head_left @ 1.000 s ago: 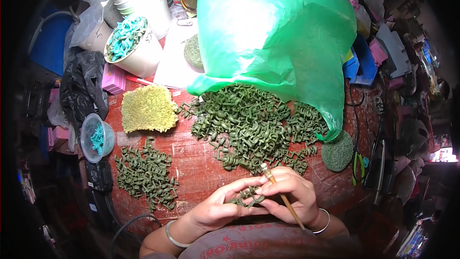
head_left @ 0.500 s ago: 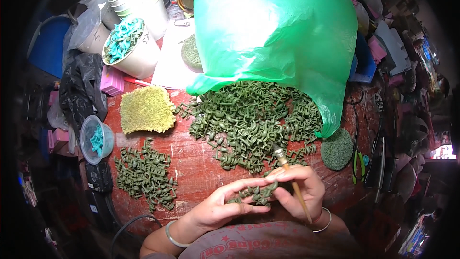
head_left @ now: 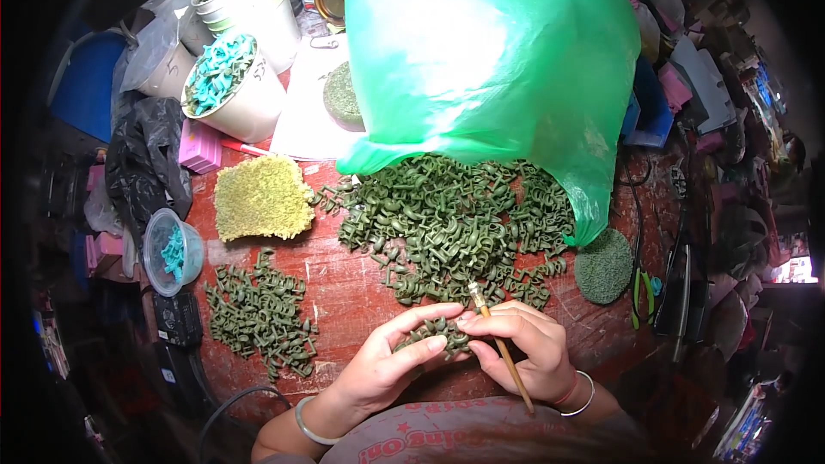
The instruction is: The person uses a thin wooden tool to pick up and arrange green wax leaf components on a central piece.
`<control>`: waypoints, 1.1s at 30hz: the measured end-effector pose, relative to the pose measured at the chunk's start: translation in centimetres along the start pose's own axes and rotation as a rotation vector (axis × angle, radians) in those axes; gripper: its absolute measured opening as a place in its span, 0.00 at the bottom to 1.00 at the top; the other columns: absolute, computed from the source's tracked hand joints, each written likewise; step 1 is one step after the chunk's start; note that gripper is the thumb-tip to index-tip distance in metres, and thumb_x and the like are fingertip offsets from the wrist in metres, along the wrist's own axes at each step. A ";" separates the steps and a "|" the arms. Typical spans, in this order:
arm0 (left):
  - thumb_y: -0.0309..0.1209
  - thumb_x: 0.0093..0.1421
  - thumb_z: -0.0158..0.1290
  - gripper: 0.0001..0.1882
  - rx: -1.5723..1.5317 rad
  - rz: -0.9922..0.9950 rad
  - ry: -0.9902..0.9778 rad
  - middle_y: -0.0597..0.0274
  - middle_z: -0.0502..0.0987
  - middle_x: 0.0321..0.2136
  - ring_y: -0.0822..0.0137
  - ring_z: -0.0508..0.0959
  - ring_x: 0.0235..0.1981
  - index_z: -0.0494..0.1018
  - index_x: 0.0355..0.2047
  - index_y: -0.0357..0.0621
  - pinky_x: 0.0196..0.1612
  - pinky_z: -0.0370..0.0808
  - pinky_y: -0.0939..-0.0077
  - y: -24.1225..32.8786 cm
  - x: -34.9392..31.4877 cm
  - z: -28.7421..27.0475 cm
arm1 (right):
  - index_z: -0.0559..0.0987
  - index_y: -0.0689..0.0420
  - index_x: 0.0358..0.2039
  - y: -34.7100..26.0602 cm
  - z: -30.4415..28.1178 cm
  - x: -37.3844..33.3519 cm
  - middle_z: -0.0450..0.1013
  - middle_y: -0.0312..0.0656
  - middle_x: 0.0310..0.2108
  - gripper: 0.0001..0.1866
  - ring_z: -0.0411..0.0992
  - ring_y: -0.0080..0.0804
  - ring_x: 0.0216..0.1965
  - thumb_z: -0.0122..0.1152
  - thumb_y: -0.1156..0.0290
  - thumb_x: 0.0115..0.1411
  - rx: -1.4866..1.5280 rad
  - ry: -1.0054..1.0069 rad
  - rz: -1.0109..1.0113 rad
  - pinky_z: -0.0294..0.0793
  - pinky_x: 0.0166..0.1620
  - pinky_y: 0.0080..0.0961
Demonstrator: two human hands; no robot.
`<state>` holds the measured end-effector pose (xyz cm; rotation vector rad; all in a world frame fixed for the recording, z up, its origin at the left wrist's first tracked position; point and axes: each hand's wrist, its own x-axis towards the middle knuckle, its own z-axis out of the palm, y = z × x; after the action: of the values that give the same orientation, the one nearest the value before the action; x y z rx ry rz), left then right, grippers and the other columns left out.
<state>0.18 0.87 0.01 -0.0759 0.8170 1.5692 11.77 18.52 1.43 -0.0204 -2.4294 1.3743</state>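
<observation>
Head view: beside a green bag (head_left: 559,86), a large heap of green pieces (head_left: 438,219) seems left to do; a smaller left pile (head_left: 258,314) may be done. Near, my loosely cupped left hand (head_left: 382,369) and curled right hand (head_left: 537,348), gripping a tool (head_left: 509,359), hold a cluster (head_left: 443,330) between them.

Dark-green curved pieces (head_left: 440,337), small, bunched in the left hand (head_left: 385,371) | slim wooden-handled tool (head_left: 513,369), slanting through the right hand (head_left: 534,345), its pale metal end pointing outward, as I see it
</observation>
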 end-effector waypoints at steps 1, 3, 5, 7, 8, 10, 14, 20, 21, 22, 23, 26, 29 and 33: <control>0.22 0.66 0.51 0.24 0.025 0.007 0.007 0.53 0.70 0.56 0.65 0.71 0.57 0.63 0.61 0.33 0.61 0.70 0.68 0.0 0.0 0.0 | 0.77 0.61 0.41 0.1 0.0 0.0 0.77 0.46 0.33 0.18 0.77 0.43 0.34 0.68 0.84 0.49 0.002 0.000 -0.001 0.77 0.37 0.32; 0.22 0.66 0.51 0.23 0.050 0.011 0.014 0.53 0.70 0.55 0.65 0.72 0.56 0.64 0.61 0.33 0.60 0.72 0.67 -0.1 0.0 0.1 | 0.77 0.61 0.42 0.3 0.0 -0.1 0.77 0.46 0.33 0.18 0.77 0.43 0.33 0.68 0.84 0.49 0.029 -0.034 -0.020 0.77 0.36 0.32; 0.22 0.67 0.50 0.22 0.138 0.028 0.013 0.52 0.71 0.55 0.64 0.74 0.54 0.65 0.60 0.33 0.58 0.74 0.67 -0.3 0.0 0.1 | 0.77 0.61 0.42 0.3 0.0 -0.1 0.77 0.46 0.33 0.18 0.77 0.43 0.33 0.68 0.84 0.50 0.034 -0.038 -0.010 0.77 0.36 0.32; 0.22 0.67 0.50 0.21 0.120 0.024 0.007 0.52 0.71 0.54 0.63 0.75 0.53 0.65 0.60 0.33 0.58 0.75 0.67 -0.3 0.1 0.3 | 0.77 0.61 0.42 0.1 0.0 -0.2 0.77 0.46 0.33 0.17 0.77 0.43 0.33 0.68 0.84 0.50 0.032 -0.042 -0.002 0.77 0.36 0.32; 0.21 0.67 0.49 0.21 0.103 0.022 0.004 0.52 0.72 0.54 0.63 0.76 0.53 0.65 0.60 0.33 0.57 0.75 0.67 -0.2 0.1 0.3 | 0.77 0.61 0.42 0.1 0.0 -0.2 0.77 0.46 0.34 0.18 0.77 0.42 0.33 0.69 0.83 0.50 0.006 -0.008 -0.001 0.77 0.36 0.32; 0.21 0.66 0.50 0.21 0.055 0.008 0.024 0.51 0.71 0.55 0.61 0.75 0.54 0.65 0.59 0.34 0.58 0.74 0.65 -0.2 -0.1 0.1 | 0.77 0.61 0.42 0.2 0.2 -0.1 0.77 0.45 0.34 0.18 0.77 0.41 0.33 0.70 0.82 0.50 -0.008 0.022 -0.003 0.77 0.37 0.32; 0.23 0.66 0.50 0.19 -0.045 0.041 0.061 0.49 0.71 0.57 0.60 0.74 0.56 0.66 0.57 0.36 0.59 0.74 0.63 0.3 -0.2 0.1 | 0.77 0.61 0.42 0.0 0.0 0.0 0.78 0.43 0.36 0.21 0.77 0.39 0.34 0.75 0.77 0.48 0.000 0.058 -0.022 0.78 0.38 0.31; 0.24 0.68 0.47 0.19 -0.133 -0.015 0.022 0.49 0.70 0.58 0.59 0.74 0.56 0.65 0.58 0.35 0.60 0.72 0.63 0.6 -0.4 -0.2 | 0.77 0.60 0.42 0.1 0.1 -0.3 0.79 0.43 0.38 0.20 0.77 0.39 0.35 0.74 0.76 0.49 -0.072 0.029 -0.019 0.77 0.39 0.31; 0.24 0.68 0.47 0.18 -0.141 -0.038 0.018 0.49 0.71 0.57 0.59 0.74 0.55 0.65 0.58 0.35 0.60 0.72 0.64 0.6 -0.3 -0.3 | 0.77 0.60 0.42 0.2 0.2 -0.3 0.79 0.43 0.38 0.20 0.77 0.39 0.35 0.74 0.76 0.49 -0.071 0.029 -0.018 0.77 0.39 0.31; 0.24 0.68 0.47 0.18 -0.142 -0.039 0.018 0.49 0.71 0.57 0.59 0.74 0.55 0.65 0.58 0.35 0.60 0.72 0.64 0.5 -0.2 -0.4 | 0.77 0.60 0.43 0.3 0.2 -0.2 0.79 0.43 0.38 0.20 0.77 0.38 0.35 0.74 0.76 0.49 -0.056 0.035 -0.008 0.77 0.39 0.31; 0.25 0.67 0.47 0.19 -0.139 -0.033 0.031 0.48 0.73 0.54 0.58 0.76 0.53 0.65 0.57 0.35 0.59 0.74 0.63 0.3 -0.1 -0.5 | 0.77 0.60 0.43 0.3 0.2 -0.2 0.79 0.43 0.38 0.20 0.77 0.38 0.35 0.74 0.77 0.49 -0.041 0.041 0.003 0.77 0.39 0.31; 0.25 0.66 0.48 0.19 -0.137 -0.019 0.046 0.45 0.74 0.50 0.56 0.77 0.51 0.65 0.57 0.35 0.58 0.75 0.62 0.1 -0.2 -0.4 | 0.77 0.61 0.43 0.2 0.2 -0.1 0.79 0.42 0.37 0.20 0.77 0.38 0.34 0.73 0.77 0.49 -0.030 0.048 0.001 0.76 0.38 0.30; 0.24 0.66 0.48 0.19 -0.148 -0.013 0.047 0.43 0.74 0.50 0.54 0.77 0.52 0.65 0.57 0.34 0.58 0.75 0.61 0.1 -0.1 -0.5 | 0.78 0.61 0.43 0.4 0.4 -0.2 0.78 0.42 0.35 0.20 0.77 0.37 0.34 0.73 0.77 0.49 -0.007 0.063 0.005 0.76 0.37 0.30; 0.24 0.66 0.47 0.19 -0.176 -0.029 0.026 0.42 0.74 0.50 0.53 0.77 0.52 0.64 0.57 0.33 0.59 0.74 0.60 0.3 -0.3 -0.3 | 0.78 0.60 0.43 0.3 0.2 -0.1 0.78 0.41 0.33 0.19 0.76 0.37 0.33 0.73 0.77 0.49 -0.013 0.062 0.016 0.76 0.37 0.29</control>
<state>-0.13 0.50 0.03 -0.2352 0.6932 1.6124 11.75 18.49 1.12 -0.0844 -2.3923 1.3451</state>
